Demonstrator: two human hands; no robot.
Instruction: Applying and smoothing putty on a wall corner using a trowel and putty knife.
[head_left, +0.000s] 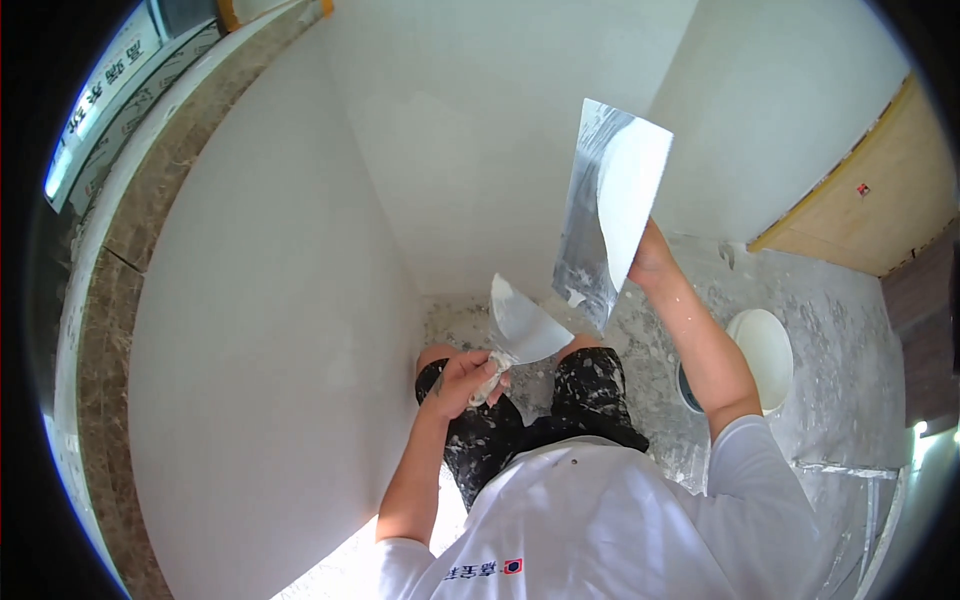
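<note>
My left hand (pixel 466 382) is closed round the putty-smeared handle of a wide putty knife (pixel 528 326), low in front of my knees. Its flared blade points up and away from me and carries a whitish film. Higher and to the right, my right hand (pixel 652 258) holds a long rectangular steel finishing trowel (pixel 582 220) from behind, its blade face turned up. White putty (pixel 632 180) covers the right side of that blade, while the left side shows bare, streaked metal. Most of my right fingers are hidden behind the trowel. The two tools are apart.
Smooth pale walls (pixel 500 120) meet in a corner ahead. A white bucket (pixel 765 355) stands on the spattered grey floor (pixel 830 330), right of my right forearm. A yellow-edged wooden panel (pixel 870 190) is at the right, and a brown marble-look sill (pixel 112 330) curves along the left.
</note>
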